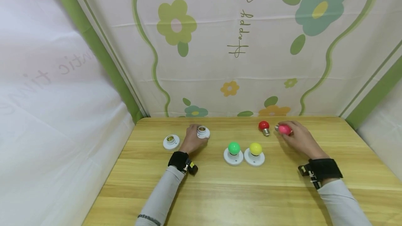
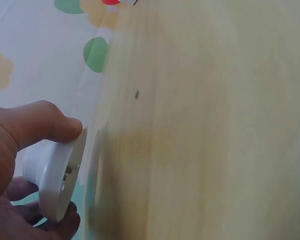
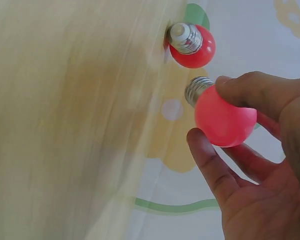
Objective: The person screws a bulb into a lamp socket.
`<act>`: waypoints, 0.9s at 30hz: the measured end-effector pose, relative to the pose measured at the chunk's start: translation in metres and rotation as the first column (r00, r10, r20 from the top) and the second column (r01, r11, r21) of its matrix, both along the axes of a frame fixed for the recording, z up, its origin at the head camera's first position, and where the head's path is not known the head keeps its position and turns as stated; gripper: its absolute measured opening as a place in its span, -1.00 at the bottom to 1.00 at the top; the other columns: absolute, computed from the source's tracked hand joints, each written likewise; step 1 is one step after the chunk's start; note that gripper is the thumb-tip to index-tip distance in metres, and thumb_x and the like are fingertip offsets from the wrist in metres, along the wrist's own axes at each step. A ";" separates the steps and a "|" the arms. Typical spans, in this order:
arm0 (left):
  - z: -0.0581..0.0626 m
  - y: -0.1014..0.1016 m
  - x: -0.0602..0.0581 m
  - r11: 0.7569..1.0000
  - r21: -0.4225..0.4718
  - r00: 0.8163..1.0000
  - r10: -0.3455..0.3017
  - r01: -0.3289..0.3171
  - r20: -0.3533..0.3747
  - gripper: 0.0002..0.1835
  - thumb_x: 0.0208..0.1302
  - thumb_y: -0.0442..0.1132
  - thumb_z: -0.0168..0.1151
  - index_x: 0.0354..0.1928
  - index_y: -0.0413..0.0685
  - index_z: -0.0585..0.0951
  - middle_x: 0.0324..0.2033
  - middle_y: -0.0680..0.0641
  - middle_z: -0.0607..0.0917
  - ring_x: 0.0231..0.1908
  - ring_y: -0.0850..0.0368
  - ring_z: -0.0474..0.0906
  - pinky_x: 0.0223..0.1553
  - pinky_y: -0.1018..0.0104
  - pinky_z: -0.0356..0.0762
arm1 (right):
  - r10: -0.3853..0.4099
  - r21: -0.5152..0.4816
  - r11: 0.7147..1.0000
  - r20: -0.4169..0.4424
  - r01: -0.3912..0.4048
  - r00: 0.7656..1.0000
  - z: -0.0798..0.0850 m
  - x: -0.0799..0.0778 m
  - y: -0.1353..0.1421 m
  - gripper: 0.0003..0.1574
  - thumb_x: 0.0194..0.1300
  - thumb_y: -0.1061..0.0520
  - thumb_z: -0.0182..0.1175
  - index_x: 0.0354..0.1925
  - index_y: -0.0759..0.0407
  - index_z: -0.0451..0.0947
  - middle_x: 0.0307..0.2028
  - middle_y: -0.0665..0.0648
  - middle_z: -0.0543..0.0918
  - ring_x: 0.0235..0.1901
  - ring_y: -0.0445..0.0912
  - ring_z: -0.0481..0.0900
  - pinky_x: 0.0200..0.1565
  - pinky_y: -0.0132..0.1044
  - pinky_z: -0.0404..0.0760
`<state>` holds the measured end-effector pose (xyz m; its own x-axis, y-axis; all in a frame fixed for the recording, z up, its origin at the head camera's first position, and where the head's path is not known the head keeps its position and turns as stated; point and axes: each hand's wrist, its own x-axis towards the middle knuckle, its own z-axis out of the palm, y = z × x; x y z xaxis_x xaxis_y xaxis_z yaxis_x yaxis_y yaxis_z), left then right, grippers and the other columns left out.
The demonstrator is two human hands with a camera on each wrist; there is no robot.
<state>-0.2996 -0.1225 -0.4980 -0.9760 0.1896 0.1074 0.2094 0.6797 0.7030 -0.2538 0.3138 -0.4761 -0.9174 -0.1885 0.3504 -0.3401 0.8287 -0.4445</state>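
Note:
My left hand (image 1: 192,140) grips a round white lamp holder (image 1: 203,133) by its rim, thumb on one side and fingers on the other. In the left wrist view the base (image 2: 54,187) of that holder is lifted off the table, its underside showing. A pink bulb (image 3: 225,117) is held between the thumb and fingers of my right hand (image 1: 299,138), its metal screw end pointing left. Just left of it a red bulb (image 1: 264,126) lies on the table. Another empty lamp holder (image 1: 171,142) sits to the left of my left hand.
Between the hands stand two lamp holders, one with a green bulb (image 1: 233,148) and one with a yellow bulb (image 1: 255,149). The wooden table (image 1: 226,198) ends at a flowered curtain (image 1: 207,62) behind; white cloth (image 1: 56,107) hangs at the left.

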 end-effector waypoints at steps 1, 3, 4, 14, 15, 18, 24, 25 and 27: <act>0.000 0.001 0.000 1.000 0.012 1.000 -0.005 0.006 -0.001 -0.27 0.05 -0.16 0.44 0.25 -0.22 0.37 0.17 -0.21 0.39 0.14 -0.10 0.30 0.13 0.05 0.45 | 0.004 0.000 1.000 -0.007 -0.004 1.000 0.001 0.000 -0.001 -0.40 0.19 0.24 0.30 0.20 0.28 0.43 0.00 0.41 0.49 -0.18 0.19 0.54 -0.22 0.12 0.63; 0.000 0.002 0.001 0.999 0.036 1.000 -0.018 0.018 -0.007 -0.27 0.04 -0.18 0.44 0.25 -0.23 0.36 0.18 -0.22 0.37 0.11 -0.08 0.34 0.13 0.05 0.45 | 0.009 -0.007 1.000 -0.012 -0.009 1.000 0.002 -0.001 -0.002 -0.35 0.17 0.25 0.31 0.22 0.32 0.39 0.03 0.42 0.48 -0.16 0.18 0.53 -0.21 0.11 0.63; 0.000 0.003 0.001 0.999 0.048 1.000 -0.023 0.023 -0.010 -0.27 0.04 -0.19 0.44 0.25 -0.23 0.36 0.18 -0.21 0.37 0.10 -0.07 0.36 0.13 0.06 0.45 | 0.010 -0.013 1.000 -0.011 -0.010 1.000 0.003 -0.001 -0.002 -0.34 0.17 0.25 0.32 0.22 0.34 0.37 0.05 0.43 0.47 -0.15 0.19 0.52 -0.21 0.11 0.62; 0.001 0.014 0.004 0.995 0.084 0.998 -0.048 0.053 -0.050 -0.24 0.04 -0.19 0.43 0.29 -0.19 0.34 0.21 -0.18 0.35 0.13 -0.02 0.33 0.18 0.10 0.40 | 0.011 -0.023 1.000 -0.024 -0.012 1.000 0.012 -0.002 -0.013 -0.38 0.18 0.22 0.33 0.18 0.32 0.40 0.06 0.36 0.44 -0.04 0.23 0.46 -0.10 0.22 0.55; 0.002 0.015 0.005 0.995 0.088 0.997 -0.051 0.056 -0.053 -0.24 0.04 -0.19 0.43 0.29 -0.19 0.34 0.22 -0.18 0.35 0.14 -0.02 0.33 0.18 0.10 0.39 | 0.019 -0.023 1.000 -0.034 -0.020 0.999 0.013 -0.002 -0.015 -0.38 0.17 0.22 0.34 0.18 0.30 0.41 0.05 0.35 0.44 -0.03 0.23 0.46 -0.09 0.24 0.54; 0.004 0.019 0.007 0.992 0.107 0.996 -0.061 0.067 -0.064 -0.25 0.04 -0.22 0.43 0.28 -0.21 0.35 0.22 -0.18 0.35 0.14 -0.03 0.34 0.20 0.09 0.39 | 0.042 -0.016 0.999 -0.061 -0.043 0.997 0.014 -0.001 -0.018 -0.36 0.15 0.23 0.35 0.19 0.28 0.42 0.05 0.33 0.44 -0.03 0.24 0.46 -0.08 0.26 0.53; 0.007 0.024 0.011 0.983 0.157 0.993 -0.085 0.097 -0.080 -0.24 0.01 -0.22 0.44 0.28 -0.22 0.36 0.22 -0.18 0.36 0.12 -0.04 0.38 0.20 0.04 0.39 | 0.053 -0.009 0.999 -0.066 -0.054 0.996 0.019 0.001 -0.025 -0.31 0.14 0.22 0.36 0.24 0.20 0.42 0.09 0.27 0.44 -0.01 0.18 0.47 -0.08 0.21 0.56; 0.008 0.025 0.011 0.982 0.162 0.993 -0.086 0.098 -0.082 -0.24 0.01 -0.22 0.44 0.28 -0.22 0.36 0.22 -0.17 0.36 0.12 -0.03 0.38 0.20 0.04 0.39 | 0.058 -0.007 0.998 -0.069 -0.058 0.996 0.021 0.001 -0.027 -0.31 0.14 0.22 0.36 0.24 0.19 0.42 0.09 0.26 0.44 0.00 0.17 0.47 -0.07 0.20 0.56; 0.009 0.027 0.012 0.982 0.164 0.993 -0.085 0.098 -0.086 -0.23 0.00 -0.22 0.45 0.28 -0.20 0.36 0.22 -0.15 0.36 0.12 -0.02 0.38 0.20 0.04 0.39 | 0.069 -0.006 0.998 -0.080 -0.070 0.994 0.023 0.002 -0.029 -0.28 0.14 0.22 0.36 0.27 0.17 0.40 0.10 0.25 0.46 0.01 0.15 0.47 -0.05 0.20 0.55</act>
